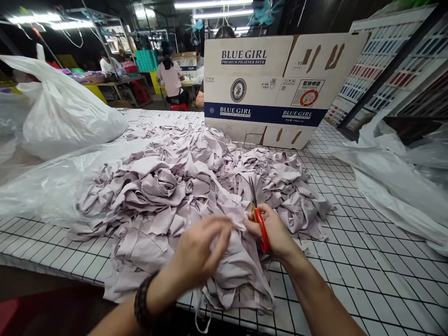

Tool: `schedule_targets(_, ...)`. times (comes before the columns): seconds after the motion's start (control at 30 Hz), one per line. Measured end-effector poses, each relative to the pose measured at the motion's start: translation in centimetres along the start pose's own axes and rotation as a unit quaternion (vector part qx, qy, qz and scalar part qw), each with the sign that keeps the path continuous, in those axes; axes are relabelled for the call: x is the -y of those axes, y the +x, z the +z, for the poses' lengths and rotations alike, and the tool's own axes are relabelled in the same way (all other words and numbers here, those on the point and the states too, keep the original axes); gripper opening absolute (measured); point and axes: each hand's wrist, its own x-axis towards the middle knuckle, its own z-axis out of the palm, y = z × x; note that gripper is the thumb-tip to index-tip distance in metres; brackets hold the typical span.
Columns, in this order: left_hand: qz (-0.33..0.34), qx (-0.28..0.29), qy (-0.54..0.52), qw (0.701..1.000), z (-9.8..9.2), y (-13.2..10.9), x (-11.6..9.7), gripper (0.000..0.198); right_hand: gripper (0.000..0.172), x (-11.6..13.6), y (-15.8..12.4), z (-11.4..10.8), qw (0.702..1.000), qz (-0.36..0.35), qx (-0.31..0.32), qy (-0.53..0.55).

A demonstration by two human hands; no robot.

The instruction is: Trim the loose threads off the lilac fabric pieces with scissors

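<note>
A big heap of pale lilac fabric pieces covers the middle of the white gridded table. My left hand is closed, its fingers pinching a fabric piece at the near edge of the heap. My right hand is closed round red-handled scissors, whose blades point up and away over the heap. The right fingertips also touch the same fabric piece. A dark beaded bracelet sits on my left wrist.
A Blue Girl cardboard box stands at the table's far side. A filled white plastic bag lies at far left, with clear plastic sheeting below it. More plastic bags lie at right. Other people sit at tables behind.
</note>
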Motion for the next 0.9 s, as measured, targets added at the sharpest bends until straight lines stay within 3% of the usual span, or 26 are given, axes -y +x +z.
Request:
schedule_targets(0.07, -0.014, -0.001, 0.017, 1.000, -0.9, 3.8, 1.9, 0.031, 0.054, 0.3, -0.6, -0.1, 1.000, -0.002, 0.012, 0.022)
schedule_targets(0.1, -0.009, 0.044, -0.003, 0.999, -1.1, 5.8, 2.8, 0.031, 0.054, 0.5, -1.0, 0.0, 0.999, -0.005, 0.017, 0.030)
schedule_targets(0.17, -0.036, 0.218, -0.065, 0.973, -1.1, 9.2, 4.2, 0.031, 0.053, 1.1, -1.8, 0.0, 0.999, -0.010, 0.026, 0.037)
schedule_targets(0.23, -0.094, 0.383, -0.097, 0.914, -1.1, 11.5, 4.6, 0.041, 0.052, 1.5, -2.6, -0.1, 0.999, -0.014, 0.033, 0.039)
schedule_targets(0.3, -0.146, 0.477, -0.100, 0.861, -1.3, 12.7, 4.2, 0.048, 0.050, 1.8, -3.2, -0.4, 0.998, -0.016, 0.043, 0.043)
schedule_targets(0.53, -0.178, 0.613, -0.157, 0.753, -2.0, 13.2, 2.1, 0.039, 0.046, 1.5, -3.7, -1.9, 0.994, -0.020, 0.080, 0.071)
schedule_targets(0.63, -0.220, 0.612, -0.224, 0.726, -2.0, 12.4, 1.4, 0.038, 0.049, 1.0, -3.8, -2.7, 0.995, -0.015, 0.040, 0.090)
schedule_targets(0.77, -0.274, 0.487, -0.400, 0.726, -1.8, 10.4, 0.0, 0.033, 0.057, -0.7, -5.6, -2.7, 0.991, 0.019, 0.029, 0.132)
schedule_targets(0.9, -0.263, 0.407, -0.505, 0.715, -1.9, 8.7, -2.2, 0.031, 0.056, -3.3, -7.5, -1.0, 0.987, 0.044, 0.032, 0.154)
